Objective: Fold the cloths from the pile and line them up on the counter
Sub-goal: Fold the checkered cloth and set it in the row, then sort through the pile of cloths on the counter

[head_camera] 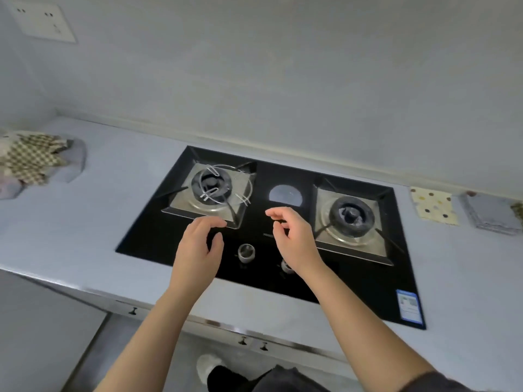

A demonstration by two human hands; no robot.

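A loose pile of cloths (31, 159), with a green-and-cream checked one on top, lies on the grey counter (85, 222) at the far left. At the far right two folded cloths lie side by side: a cream one with coloured dots (434, 206) and a grey one (492, 212). A further patterned cloth (518, 209) is cut off by the right edge. My left hand (198, 244) and my right hand (291, 239) hover over the black gas hob (271, 176) in the middle, fingers loosely curled, holding nothing.
The hob has two burners (210, 183) (352, 216) and two knobs near its front; one knob (245, 251) sits between my hands. A wall with a socket plate (42, 21) backs the counter. Cabinet handles (133, 311) and the floor lie below the counter's front edge.
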